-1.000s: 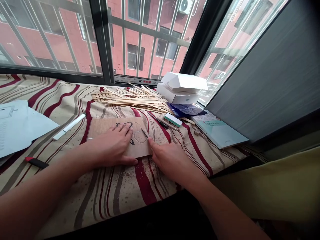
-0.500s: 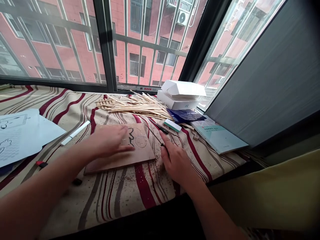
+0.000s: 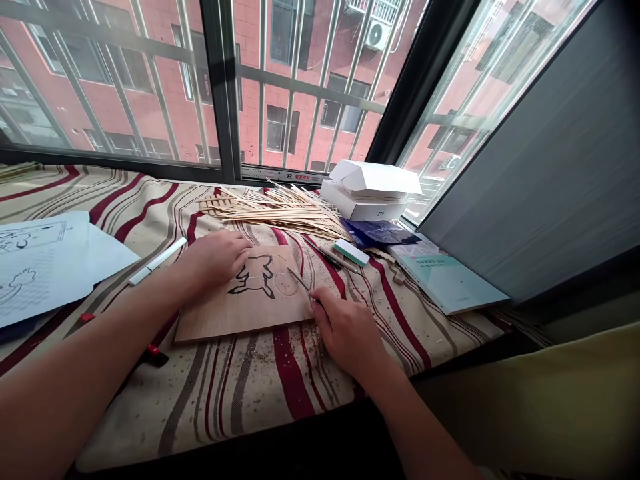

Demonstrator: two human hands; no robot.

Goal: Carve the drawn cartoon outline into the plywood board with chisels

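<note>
A flat wooden board point(image 3: 215, 319) lies on the striped cloth, with a dark-outlined animal drawing point(image 3: 254, 285) and a pale circle point(image 3: 286, 284) on it. My left hand point(image 3: 217, 257) rests over its far left part, fingers bent down against the wood and partly hidden. Held in my right hand point(image 3: 347, 327) is a thin carving tool point(image 3: 299, 279) with a slim dark shaft. Its tip lies at the upper edge of the circle; whether it touches the wood I cannot tell. The tool's handle is hidden inside my closed fingers.
Beyond the board lie thin wooden sticks point(image 3: 285, 212), a white box point(image 3: 370, 193) and a green-white block point(image 3: 351, 252). A book point(image 3: 445, 277) is on the right; papers point(image 3: 45, 267) and a white pen point(image 3: 157, 261) are on the left. Crumbs dot the cloth point(image 3: 225, 393).
My left hand has drawn back from the board's middle to its far left, uncovering the drawing, and its fingers have bent. My right hand has brought the tool's tip over the circle.
</note>
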